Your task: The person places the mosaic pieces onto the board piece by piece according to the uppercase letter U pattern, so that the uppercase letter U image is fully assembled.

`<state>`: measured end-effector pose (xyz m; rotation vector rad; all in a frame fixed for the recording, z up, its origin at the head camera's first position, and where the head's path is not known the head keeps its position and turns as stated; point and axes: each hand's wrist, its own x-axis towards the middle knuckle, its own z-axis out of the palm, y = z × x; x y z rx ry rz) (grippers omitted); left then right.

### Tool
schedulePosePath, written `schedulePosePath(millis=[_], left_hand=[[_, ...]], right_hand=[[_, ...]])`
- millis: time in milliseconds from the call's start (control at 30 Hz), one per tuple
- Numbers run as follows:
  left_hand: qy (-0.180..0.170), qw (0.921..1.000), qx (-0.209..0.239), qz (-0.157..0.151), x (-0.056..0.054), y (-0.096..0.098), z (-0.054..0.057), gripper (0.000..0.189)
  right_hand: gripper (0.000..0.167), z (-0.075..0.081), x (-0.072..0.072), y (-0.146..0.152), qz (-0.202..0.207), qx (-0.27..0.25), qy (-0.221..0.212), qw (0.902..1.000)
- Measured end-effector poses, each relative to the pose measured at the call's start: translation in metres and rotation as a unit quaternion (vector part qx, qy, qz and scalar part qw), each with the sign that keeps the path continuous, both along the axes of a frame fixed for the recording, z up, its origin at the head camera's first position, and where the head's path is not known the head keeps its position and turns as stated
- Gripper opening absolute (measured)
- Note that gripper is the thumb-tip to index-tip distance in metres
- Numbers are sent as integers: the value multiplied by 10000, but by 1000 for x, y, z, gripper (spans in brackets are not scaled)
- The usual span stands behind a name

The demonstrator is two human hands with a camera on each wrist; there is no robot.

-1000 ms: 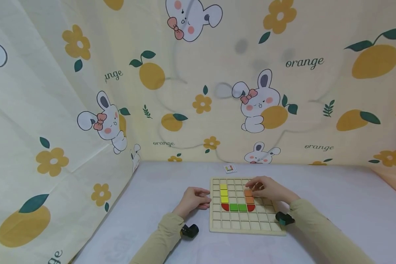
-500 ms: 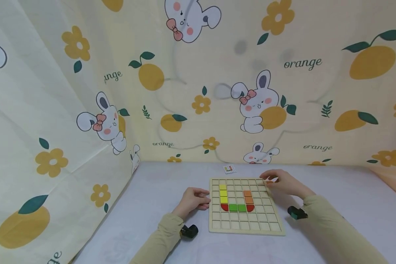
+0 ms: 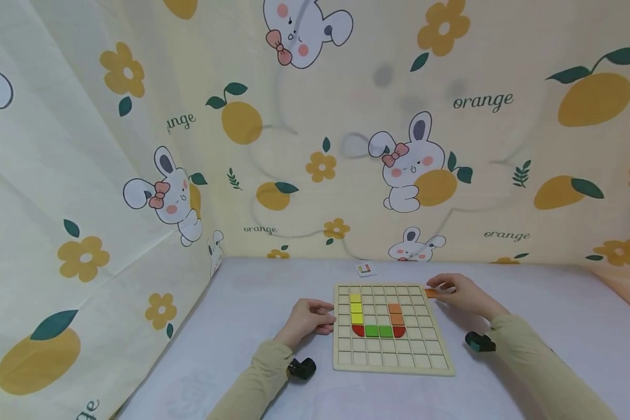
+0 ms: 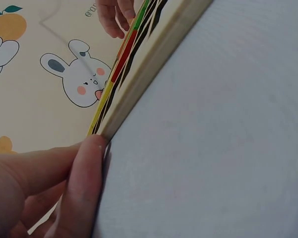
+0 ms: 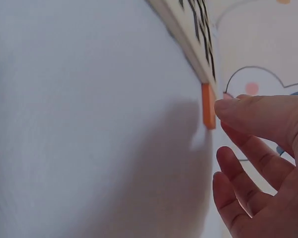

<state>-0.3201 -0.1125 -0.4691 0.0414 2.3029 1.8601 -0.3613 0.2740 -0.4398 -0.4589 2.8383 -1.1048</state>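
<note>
A pale wooden grid board point(image 3: 380, 357) lies on the white table. Yellow tiles point(image 3: 356, 308), rounded red tiles point(image 3: 358, 331), green tiles point(image 3: 378, 331) and two orange tiles point(image 3: 396, 319) form a U on it. My left hand point(image 3: 305, 318) rests with its fingertips at the board's left edge; in the left wrist view the thumb point(image 4: 89, 163) meets that edge. Beyond the board's far right corner, my right hand point(image 3: 463, 296) pinches a loose orange tile point(image 5: 208, 106), which sits right at the board's side. Its other fingers are spread loosely below the thumb.
A small printed card point(image 3: 366, 269) with a coloured U pattern lies behind the board. A patterned cloth point(image 3: 315, 204) with rabbits and oranges hangs along the back and left of the table. Each wrist wears a black camera point(image 3: 301, 368).
With the orange tile, my right hand has moved right from over the U's right arm to just past the board's right edge. My left hand stays at the left edge.
</note>
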Motion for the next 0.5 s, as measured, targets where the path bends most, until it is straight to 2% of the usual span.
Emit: schedulePosePath(millis=[200, 500], left_hand=[[-14, 10000, -11, -4, 0, -1, 0, 30], [-35, 10000, -13, 32, 1, 0, 0, 30]], right_hand=[[33, -9, -7, 3, -187, -71, -241, 9995], [31, -16, -12, 0, -170, -89, -151, 9997]])
